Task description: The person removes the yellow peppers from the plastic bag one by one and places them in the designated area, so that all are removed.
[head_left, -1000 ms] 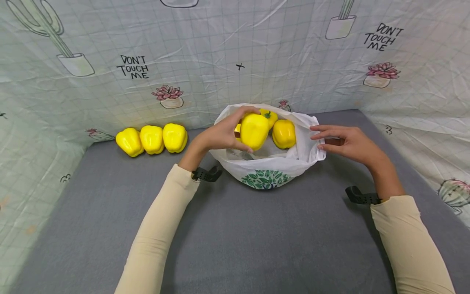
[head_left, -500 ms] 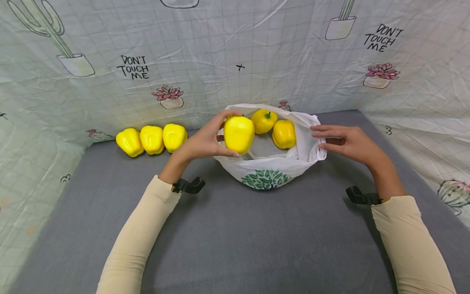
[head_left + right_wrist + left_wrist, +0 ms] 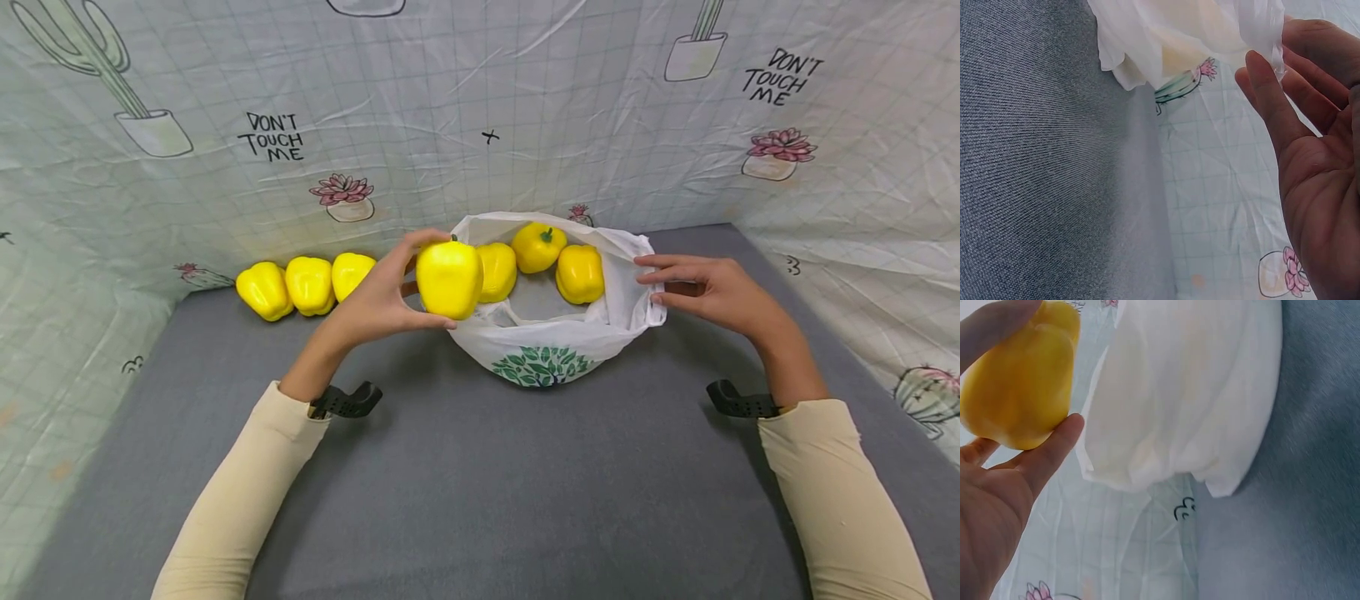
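A yellow bell pepper (image 3: 449,280) with a green stem is gripped between the thumb and fingers of my left hand (image 3: 378,296), just outside the left rim of a white plastic bag (image 3: 543,337). The left wrist view shows the same bell pepper (image 3: 1019,378) held beside the bag (image 3: 1179,394). Inside the wide bag mouth lie three more yellow peppers: a left one (image 3: 497,272), a back one (image 3: 539,247) and a right one (image 3: 580,274). At the bag's right rim, my right hand (image 3: 712,287) holds the edge between thumb and fingers, with the plastic (image 3: 1260,31) between them.
Three yellow peppers stand in a row at the back left: a left one (image 3: 266,290), a middle one (image 3: 311,285) and a right one (image 3: 352,273), partly behind my left hand. A grey cloth (image 3: 540,475) covers the table. A printed sheet (image 3: 420,108) hangs behind.
My left hand has moved left with the pepper, from over the bag's inside to past its left rim. The left pepper in the bag has come into view. My right hand has stayed still.
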The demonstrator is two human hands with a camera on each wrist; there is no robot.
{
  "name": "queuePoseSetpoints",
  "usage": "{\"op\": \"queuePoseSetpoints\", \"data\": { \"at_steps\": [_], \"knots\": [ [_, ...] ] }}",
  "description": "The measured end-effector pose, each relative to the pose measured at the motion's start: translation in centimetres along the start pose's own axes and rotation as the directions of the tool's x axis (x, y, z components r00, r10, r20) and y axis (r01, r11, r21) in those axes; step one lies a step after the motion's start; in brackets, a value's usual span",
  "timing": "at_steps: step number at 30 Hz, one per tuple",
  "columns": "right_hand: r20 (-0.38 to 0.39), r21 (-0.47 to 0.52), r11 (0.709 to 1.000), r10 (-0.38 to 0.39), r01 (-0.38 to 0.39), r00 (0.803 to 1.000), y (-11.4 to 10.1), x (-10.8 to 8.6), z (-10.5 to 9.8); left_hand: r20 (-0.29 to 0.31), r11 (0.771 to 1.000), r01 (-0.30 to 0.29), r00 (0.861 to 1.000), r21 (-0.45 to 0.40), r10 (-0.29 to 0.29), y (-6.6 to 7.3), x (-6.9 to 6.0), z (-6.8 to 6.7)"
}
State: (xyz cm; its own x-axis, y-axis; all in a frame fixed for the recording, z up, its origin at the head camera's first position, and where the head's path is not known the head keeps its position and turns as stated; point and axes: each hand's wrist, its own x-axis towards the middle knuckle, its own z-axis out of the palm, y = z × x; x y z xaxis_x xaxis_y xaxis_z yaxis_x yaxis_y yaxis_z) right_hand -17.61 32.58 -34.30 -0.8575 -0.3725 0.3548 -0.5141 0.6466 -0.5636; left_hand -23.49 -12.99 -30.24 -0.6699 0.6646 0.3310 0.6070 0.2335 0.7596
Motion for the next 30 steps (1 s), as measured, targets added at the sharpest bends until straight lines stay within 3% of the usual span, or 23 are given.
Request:
{"op": "queuePoseSetpoints", "data": {
  "at_steps": [13, 30],
  "knots": [
    [0.002, 0.001, 1.0, -0.017, 0.017, 1.0, -0.1, 0.3, -0.2, -0.023, 1.0, 0.008, 1.0, 0.029, -0.007, -0.6, -1.7, -0.8],
    [0.008, -0.008, 1.0, -0.004, 0.004, 1.0, -0.2, 0.4, -0.2, -0.085, 0.993, 0.071, 0.994, 0.092, -0.063, -0.9, -3.2, -2.0]
  ]
}}
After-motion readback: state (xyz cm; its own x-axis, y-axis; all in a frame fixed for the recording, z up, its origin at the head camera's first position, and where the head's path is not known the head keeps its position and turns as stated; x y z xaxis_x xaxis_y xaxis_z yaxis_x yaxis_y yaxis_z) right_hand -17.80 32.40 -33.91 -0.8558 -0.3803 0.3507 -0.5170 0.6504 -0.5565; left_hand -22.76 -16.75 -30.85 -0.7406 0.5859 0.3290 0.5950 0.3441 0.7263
